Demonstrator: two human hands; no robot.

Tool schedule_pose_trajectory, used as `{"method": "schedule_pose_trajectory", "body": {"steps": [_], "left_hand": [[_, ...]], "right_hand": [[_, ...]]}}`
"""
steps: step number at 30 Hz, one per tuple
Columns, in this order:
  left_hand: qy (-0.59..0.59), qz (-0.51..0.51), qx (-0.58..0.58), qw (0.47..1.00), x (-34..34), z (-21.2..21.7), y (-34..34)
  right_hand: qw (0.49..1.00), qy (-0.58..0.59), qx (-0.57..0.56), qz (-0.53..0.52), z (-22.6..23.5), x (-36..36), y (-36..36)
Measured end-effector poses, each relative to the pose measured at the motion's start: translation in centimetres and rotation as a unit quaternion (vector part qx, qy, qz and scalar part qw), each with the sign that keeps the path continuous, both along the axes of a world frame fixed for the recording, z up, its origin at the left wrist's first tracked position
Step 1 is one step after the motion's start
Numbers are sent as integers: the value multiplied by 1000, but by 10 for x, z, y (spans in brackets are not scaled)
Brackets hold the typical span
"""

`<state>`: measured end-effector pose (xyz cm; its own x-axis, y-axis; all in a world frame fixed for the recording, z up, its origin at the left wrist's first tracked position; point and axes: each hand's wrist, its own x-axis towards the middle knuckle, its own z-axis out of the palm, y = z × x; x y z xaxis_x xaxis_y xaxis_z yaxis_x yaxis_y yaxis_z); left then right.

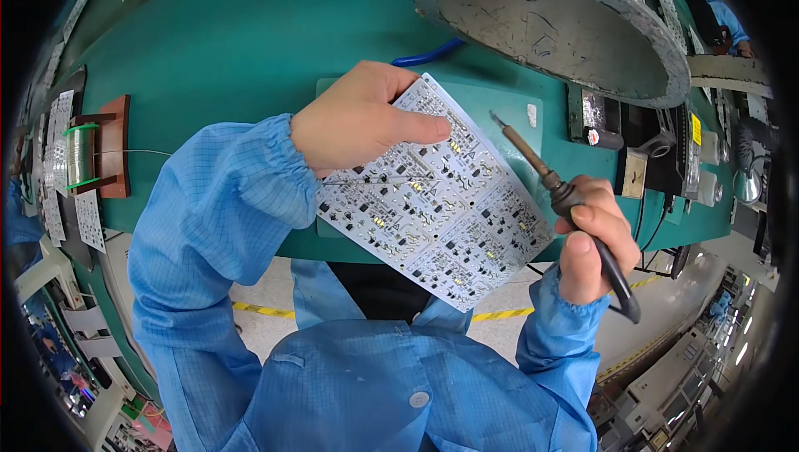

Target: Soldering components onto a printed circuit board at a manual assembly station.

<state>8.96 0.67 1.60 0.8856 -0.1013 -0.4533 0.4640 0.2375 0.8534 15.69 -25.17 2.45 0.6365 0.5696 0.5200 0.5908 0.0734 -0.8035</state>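
From the head camera, my left hand (359,123) is clamped on the upper edge of a white circuit panel (433,194), thumb pressed flat on its face. The panel is a stiff rectangular sheet, matte white and studded with small black parts and yellow spots; it is tilted, its long axis running from upper left to lower right, over the edge of the green bench (233,44) and a paler green mat (508,111). A thin wire (379,179) crosses the panel near my thumb. My right hand (593,240) is closed around the dark handle of a soldering iron (559,194); its brown shaft and metal tip point up and to the left, just above the panel's right edge. A wooden stand (112,146) on the left carries a spool of solder wire (79,156). Above hangs a wide, foil-wrapped grey hood (549,23), round and crinkled.
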Motion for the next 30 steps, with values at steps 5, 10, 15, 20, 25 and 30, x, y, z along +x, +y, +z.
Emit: {"method": "schedule_pose_trajectory", "body": {"steps": [5, 10, 15, 20, 25, 30], "left_hand": [[-12, 16, -11, 1000, 0, -6, -2], [1, 6, -3, 1000, 1, -2, -1], [4, 8, 6, 1000, 1, -2, -2], [3, 16, 0, 1000, 2, -3, -3], [9, 13, 5, 1000, 1, -1, -3], [-2, 3, 22, 1000, 1, -2, -3]], "right_hand": [[998, 35, -8, 44, 1, 9, 5], [997, 46, -20, 55, -3, 12, 5], [996, 43, -20, 72, -4, 16, 6], [995, 46, -12, 85, -6, 20, 5], [994, 46, -19, 100, -7, 22, 5], [994, 43, -27, 102, -8, 22, 4]]}}
